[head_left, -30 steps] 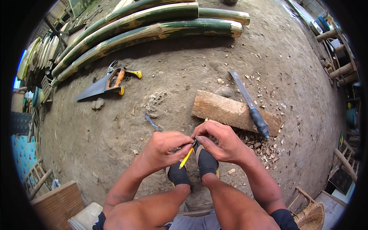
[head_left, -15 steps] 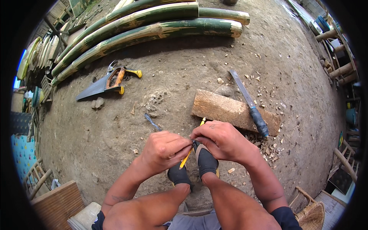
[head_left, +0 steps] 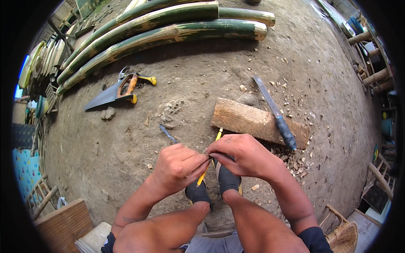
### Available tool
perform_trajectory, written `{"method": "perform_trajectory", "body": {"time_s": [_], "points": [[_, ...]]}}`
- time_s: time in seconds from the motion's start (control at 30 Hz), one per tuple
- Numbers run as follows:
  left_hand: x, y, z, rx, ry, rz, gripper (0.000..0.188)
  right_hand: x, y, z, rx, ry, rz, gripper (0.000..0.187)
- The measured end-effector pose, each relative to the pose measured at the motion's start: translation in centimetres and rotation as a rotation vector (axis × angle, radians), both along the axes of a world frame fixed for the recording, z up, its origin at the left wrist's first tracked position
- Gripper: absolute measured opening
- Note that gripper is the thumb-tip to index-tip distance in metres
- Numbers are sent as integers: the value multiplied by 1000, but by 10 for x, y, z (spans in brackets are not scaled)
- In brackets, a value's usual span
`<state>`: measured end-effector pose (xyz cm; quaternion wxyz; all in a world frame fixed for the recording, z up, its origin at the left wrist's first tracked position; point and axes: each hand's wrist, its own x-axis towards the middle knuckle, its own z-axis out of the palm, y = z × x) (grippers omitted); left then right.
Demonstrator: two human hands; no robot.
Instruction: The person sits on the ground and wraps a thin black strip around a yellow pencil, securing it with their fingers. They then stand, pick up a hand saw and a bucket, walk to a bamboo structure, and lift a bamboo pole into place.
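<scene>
My left hand and my right hand meet above my feet, fingertips pinched together. A small dark thing shows between them; I cannot make out what it is. A yellow pencil runs slantwise past the fingertips, its sharpened end toward me and its far end beyond my right hand. The fingers hide its middle, so which hand grips it is unclear. A thin blue strip sticks out beyond my left hand; whether it lies on the ground or is held is hidden.
Ahead on the right, a large knife with a dark wrapped handle rests across a wooden block, wood chips around it. A handsaw and a hammer lie ahead left. Green bamboo poles lie farther off. A woven chair stands behind right.
The pencil's far end has shifted slightly left and toward upright. My right hand's fingertips have moved a little left; both hands stay pinched together.
</scene>
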<state>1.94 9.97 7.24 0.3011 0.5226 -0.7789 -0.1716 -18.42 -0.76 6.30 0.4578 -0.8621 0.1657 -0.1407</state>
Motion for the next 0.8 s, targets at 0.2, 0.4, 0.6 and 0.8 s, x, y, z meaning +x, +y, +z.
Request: {"method": "perform_trajectory", "body": {"time_s": [0.2,0.4,0.6,0.8], "points": [[-1,5,-2,-35,-97,28,15,9,-7,-1,72,0,24,13],[-3,10,-10,-96,-103,50,16,18,-17,-4,125,61,93,14],[-5,15,-19,-174,-154,75,16,23,-15,-4,101,129,63,14],[-6,13,-21,-122,15,134,15,19,-5,2,123,39,-27,13]]}}
